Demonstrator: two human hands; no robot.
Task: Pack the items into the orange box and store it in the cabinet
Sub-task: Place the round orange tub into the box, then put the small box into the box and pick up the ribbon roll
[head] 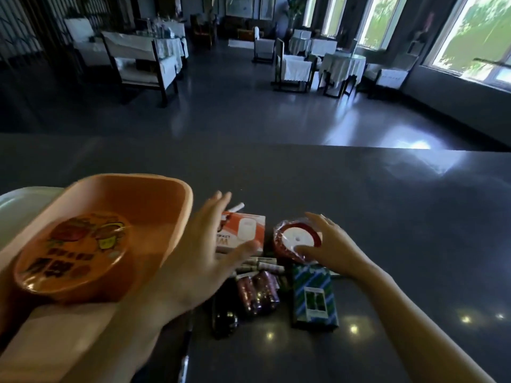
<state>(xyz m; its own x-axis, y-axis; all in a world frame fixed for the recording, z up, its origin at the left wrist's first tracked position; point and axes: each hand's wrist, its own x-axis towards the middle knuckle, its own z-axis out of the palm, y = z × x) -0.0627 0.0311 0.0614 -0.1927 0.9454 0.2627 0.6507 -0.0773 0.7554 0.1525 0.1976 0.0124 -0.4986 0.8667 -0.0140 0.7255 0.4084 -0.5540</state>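
Risks, nearest first:
- A pen (185, 341) and dark thread spools (257, 291) lie right of the orange box (163, 189), close to the near edge. They are round, so a careless sweep could roll them off.
- The left forearm crosses the box's near right corner, and a quick pull could shove the box.
- The left hand (204, 252) is flat with fingers spread wide, holding nothing. It hovers over a white-and-orange carton (243, 230) just right of the box, and the small paper rolls (260, 265) beside it could scatter.
- The right hand (329, 244), farther right of the box, curls its fingers round a red ribbon spool (297, 240). The hold is at the rim only, so the glossy wrap may slip.
- A striped packet (315, 297) sits just nearer than the spool.

The box stands at the counter's near left with 1 round tin (72, 258) inside. No cabinet is in view.

The counter (359, 203) is dark and polished, with lamp glints, and is probably slick. Beyond the box is a dim dining room with white-covered chairs (143, 64) and clothed tables. Bright windows (475, 37) are at far right.
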